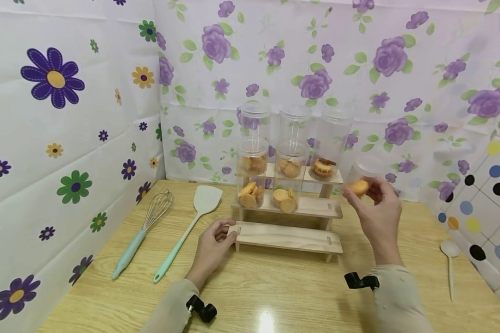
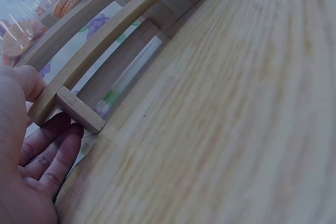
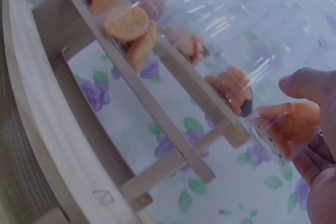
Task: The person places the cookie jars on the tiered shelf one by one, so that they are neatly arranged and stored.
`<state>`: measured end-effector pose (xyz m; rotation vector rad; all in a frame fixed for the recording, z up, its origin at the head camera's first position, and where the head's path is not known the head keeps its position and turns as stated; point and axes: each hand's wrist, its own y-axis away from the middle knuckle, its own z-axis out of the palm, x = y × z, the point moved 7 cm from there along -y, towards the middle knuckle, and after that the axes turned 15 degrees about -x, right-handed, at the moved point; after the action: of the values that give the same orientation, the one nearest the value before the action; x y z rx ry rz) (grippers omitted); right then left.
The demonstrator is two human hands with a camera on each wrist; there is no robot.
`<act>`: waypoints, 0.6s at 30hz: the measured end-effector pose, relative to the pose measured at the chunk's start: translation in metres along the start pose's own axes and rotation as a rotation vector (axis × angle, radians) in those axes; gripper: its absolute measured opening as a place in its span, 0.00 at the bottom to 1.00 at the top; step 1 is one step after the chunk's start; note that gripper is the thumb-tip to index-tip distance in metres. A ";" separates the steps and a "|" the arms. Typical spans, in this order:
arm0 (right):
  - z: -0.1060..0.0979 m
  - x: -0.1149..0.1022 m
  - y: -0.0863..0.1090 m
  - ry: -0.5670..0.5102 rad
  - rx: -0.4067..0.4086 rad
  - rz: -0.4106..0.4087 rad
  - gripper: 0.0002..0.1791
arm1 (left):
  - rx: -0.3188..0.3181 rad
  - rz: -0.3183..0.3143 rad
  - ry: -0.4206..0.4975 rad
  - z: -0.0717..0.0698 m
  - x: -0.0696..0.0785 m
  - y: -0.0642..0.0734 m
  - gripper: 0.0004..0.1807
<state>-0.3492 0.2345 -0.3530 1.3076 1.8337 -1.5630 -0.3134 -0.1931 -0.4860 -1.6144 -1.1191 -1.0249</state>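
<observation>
A three-tier wooden display rack (image 1: 287, 237) stands on the table. My left hand (image 1: 214, 246) grips the left end of its lowest tier; in the left wrist view the thumb lies at the tier's edge and curled fingers (image 2: 65, 153) reach beneath. To the right of the rack, my right hand (image 1: 379, 215) holds a clear plastic jar (image 1: 368, 165) with orange-brown cookies (image 3: 294, 124) in its bottom. Two clear jars of cookies (image 1: 252, 194) stand on the middle tier. Three more jars, one of them a right-hand jar (image 1: 332, 134), stand on the top tier, partly hidden behind.
Left of the rack lie a whisk (image 1: 143, 233) and a white spatula (image 1: 187, 231) with a mint handle. A pale spoon (image 1: 450, 259) lies at the far right. Flowered cloth (image 1: 275, 83) hangs behind the table (image 1: 300, 291).
</observation>
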 end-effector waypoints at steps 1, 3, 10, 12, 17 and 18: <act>0.002 -0.002 0.000 0.000 -0.004 -0.009 0.29 | 0.000 -0.001 0.001 0.000 0.000 0.000 0.13; 0.007 -0.005 0.000 -0.004 -0.011 -0.015 0.29 | 0.001 -0.002 0.000 0.000 0.000 0.000 0.13; 0.025 -0.012 0.004 -0.008 -0.052 -0.025 0.30 | 0.007 -0.007 -0.026 -0.001 -0.001 -0.002 0.14; 0.030 -0.013 0.005 -0.008 -0.073 -0.026 0.30 | 0.005 -0.009 -0.027 -0.001 -0.002 -0.002 0.14; 0.041 -0.015 0.007 -0.002 -0.120 -0.017 0.32 | -0.002 -0.020 -0.029 -0.001 -0.004 -0.002 0.14; 0.043 -0.015 0.007 0.001 -0.128 -0.016 0.33 | -0.003 -0.023 -0.030 -0.001 -0.004 -0.002 0.13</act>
<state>-0.3469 0.1882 -0.3578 1.2387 1.9155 -1.4276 -0.3168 -0.1944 -0.4895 -1.6274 -1.1586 -1.0205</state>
